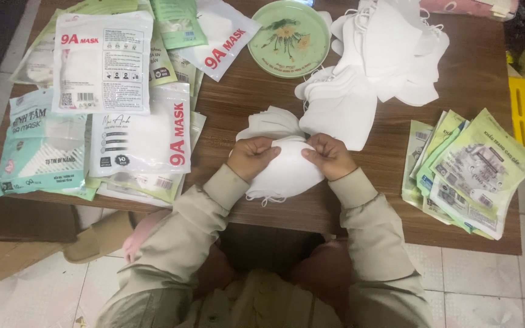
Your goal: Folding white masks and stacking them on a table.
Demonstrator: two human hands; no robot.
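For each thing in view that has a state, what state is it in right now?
left hand: closed on the held masks
right hand: closed on the held masks
held masks: stacked, folded flat
loose masks: unpacked, heaped
green plate: bare
white packets: filled, overlapping
green pouches: flat, fanned

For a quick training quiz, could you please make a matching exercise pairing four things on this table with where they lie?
Things:
1. green plate
2. loose white masks
3. empty green pouches
4. stack of masks

Places:
A. right edge of the table
B. far edge, middle
C. between both hands, near edge
D. far right, beside the plate

Pairs: 1-B, 2-D, 3-A, 4-C. The left hand and right hand both grip the stack.
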